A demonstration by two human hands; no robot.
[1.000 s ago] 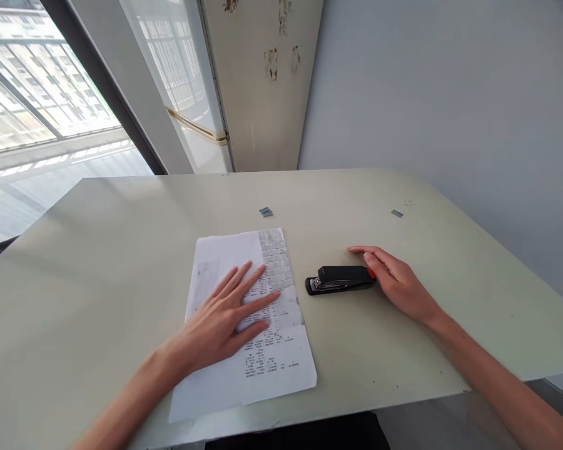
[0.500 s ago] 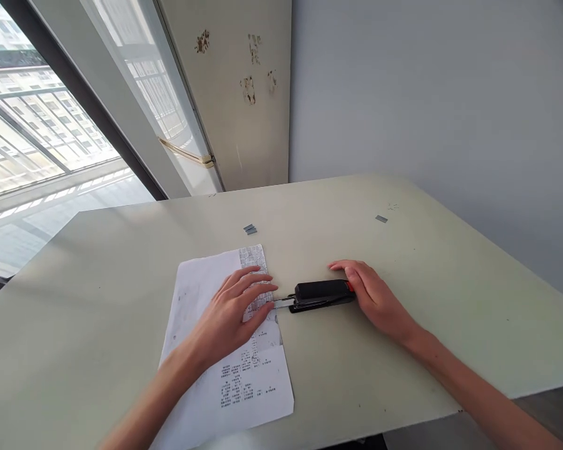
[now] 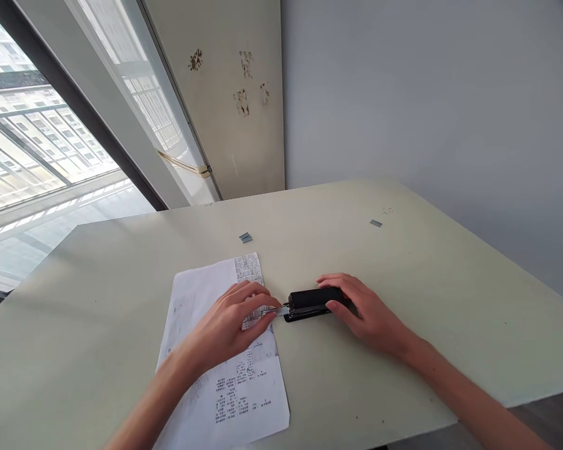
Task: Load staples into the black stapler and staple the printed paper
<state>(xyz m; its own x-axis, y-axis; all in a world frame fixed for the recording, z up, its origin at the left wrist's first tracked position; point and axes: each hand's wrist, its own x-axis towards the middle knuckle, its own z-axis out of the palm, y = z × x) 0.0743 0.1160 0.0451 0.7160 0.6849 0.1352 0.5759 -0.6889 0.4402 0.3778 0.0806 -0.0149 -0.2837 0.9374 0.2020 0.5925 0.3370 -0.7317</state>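
Note:
A black stapler (image 3: pixel 307 301) lies on its base, its front end pointing left toward the papers. From that end sticks out a thin metal slide (image 3: pixel 280 310), pinched between the thumb and fingers of my left hand (image 3: pixel 232 320). My left hand rests above the printed sheets of paper (image 3: pixel 258 400), hiding part of their text. Around the rear of the stapler curls my right hand (image 3: pixel 368 315), fingers on the far side and thumb on the near side. How far the slide reaches inside the stapler is hidden.
Several short strips of staples (image 3: pixel 246 238) lie beyond the paper. Another staple strip (image 3: pixel 376 223) is farther right, near a few loose staples (image 3: pixel 387 210). Behind the pale table (image 3: pixel 426 281) stand a fridge (image 3: pixel 248 144) and a grey wall (image 3: pixel 426 94).
My right hand has slid forward, its thumb now along the stapler's near side. My left thumb and fingers have closed in on the metal slide. The view has tilted slightly up.

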